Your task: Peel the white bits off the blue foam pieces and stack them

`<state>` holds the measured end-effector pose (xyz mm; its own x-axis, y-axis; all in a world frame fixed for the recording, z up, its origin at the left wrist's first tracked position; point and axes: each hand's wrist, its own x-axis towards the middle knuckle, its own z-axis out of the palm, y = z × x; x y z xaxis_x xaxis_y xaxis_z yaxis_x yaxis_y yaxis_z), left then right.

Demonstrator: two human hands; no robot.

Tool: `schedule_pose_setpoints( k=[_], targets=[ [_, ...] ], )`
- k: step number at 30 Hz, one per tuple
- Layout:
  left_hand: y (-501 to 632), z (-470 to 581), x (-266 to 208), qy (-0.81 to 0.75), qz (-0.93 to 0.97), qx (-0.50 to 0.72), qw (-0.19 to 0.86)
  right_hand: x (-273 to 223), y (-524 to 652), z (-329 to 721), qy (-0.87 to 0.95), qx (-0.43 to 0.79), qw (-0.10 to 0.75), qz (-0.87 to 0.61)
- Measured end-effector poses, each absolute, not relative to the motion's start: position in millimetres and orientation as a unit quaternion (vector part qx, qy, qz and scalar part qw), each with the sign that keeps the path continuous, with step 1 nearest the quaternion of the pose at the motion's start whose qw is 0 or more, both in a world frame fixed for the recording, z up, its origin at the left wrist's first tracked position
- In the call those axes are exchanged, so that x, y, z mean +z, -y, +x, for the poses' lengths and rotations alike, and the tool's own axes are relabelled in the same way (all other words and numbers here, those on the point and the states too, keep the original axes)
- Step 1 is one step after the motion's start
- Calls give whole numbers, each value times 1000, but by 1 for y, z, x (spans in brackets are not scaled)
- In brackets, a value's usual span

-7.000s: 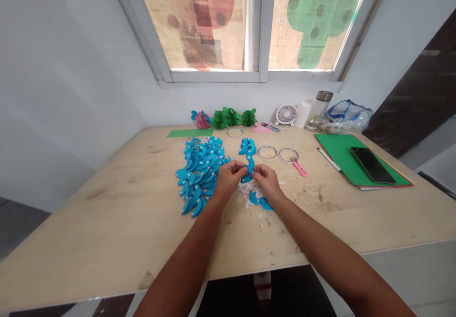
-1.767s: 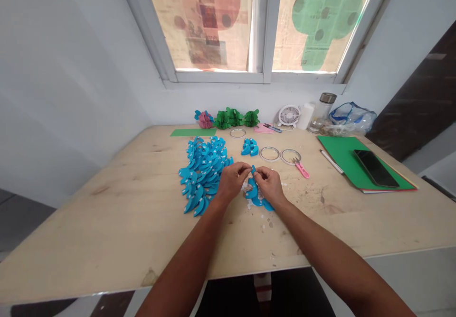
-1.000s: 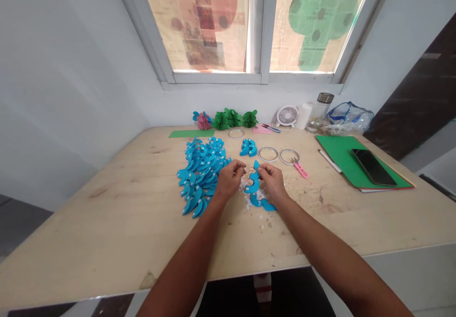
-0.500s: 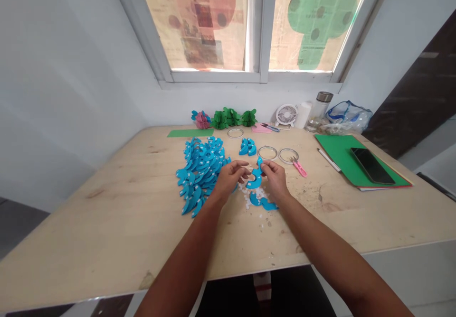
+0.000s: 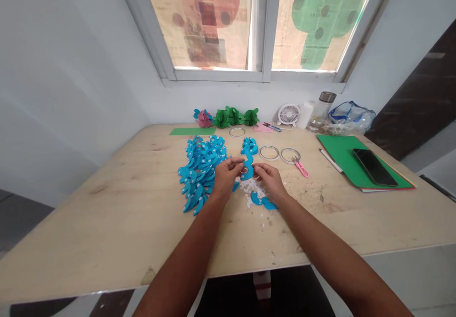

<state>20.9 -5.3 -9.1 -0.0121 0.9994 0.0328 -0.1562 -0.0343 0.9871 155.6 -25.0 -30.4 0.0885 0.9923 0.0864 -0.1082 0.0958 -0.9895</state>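
Two hands work at one blue strip [image 5: 247, 167] over the middle of the surface [image 5: 124, 212], well in from its near edge. The left hand [image 5: 228, 178] has thumb and forefinger drawn together and seems to pinch the strip at its left side. The right hand [image 5: 270, 179] has its thumb and fingertips bunched right up at the opposite side; whether they press on the strip or only steady it, I cannot tell. The strip's tip points to the far edge, where it overlaps a small stack [image 5: 250, 145] in view.

It looks like thin card or foam, so it should weigh next to nothing, bend easily and hardly slip from dry fingers. The curved, narrow parts are probably the weakest: a hard tug there could crease or tear it. A light pinch on the broad part of each curve, clear of the white patches, which may be sticky, seems the best hold.

Toward the left edge of the surface lies a pile [image 5: 201, 165] of similar blue shapes. White scraps [image 5: 251, 189] and two loose pieces [image 5: 268, 203] lie between the strip and the near edge, beside the right hand
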Motion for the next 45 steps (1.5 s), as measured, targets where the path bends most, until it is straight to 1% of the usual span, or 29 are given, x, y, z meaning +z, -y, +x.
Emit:
schedule_pose_setpoints(
  k=[3, 6, 10, 15, 18, 25, 28, 31, 35, 40, 45],
  targets=[
    [5, 21, -8, -462, 464, 562, 506, -33, 27, 152, 496, 494, 541, -466],
    [5, 22, -9, -455, 474, 555, 510, -37, 27, 151, 515, 486, 529, -467],
    [4, 24, -12, -453, 497, 536, 511, -38, 25, 152, 516, 453, 545, -481],
    [4, 23, -14, -452, 532, 482, 529, -35, 22, 157, 490, 424, 577, -497],
    [5, 23, -14, -438, 542, 479, 534, -34, 22, 158, 484, 421, 581, -501],
    [5, 25, -16, -446, 571, 487, 488, -36, 23, 155, 491, 433, 581, -484],
    [5, 26, -16, -452, 607, 488, 434, -37, 22, 156, 489, 422, 579, -497],
    [6, 26, -15, -468, 658, 490, 328, -38, 21, 157, 482, 408, 587, -507],
    [8, 25, -16, -481, 729, 443, 205, -40, 19, 158, 482, 392, 593, -512],
    [8, 25, -21, -487, 774, 383, 127, -42, 19, 158, 494, 379, 584, -520],
    [7, 26, -21, -488, 787, 364, 102, -40, 23, 157, 523, 350, 574, -524]
  ],
)
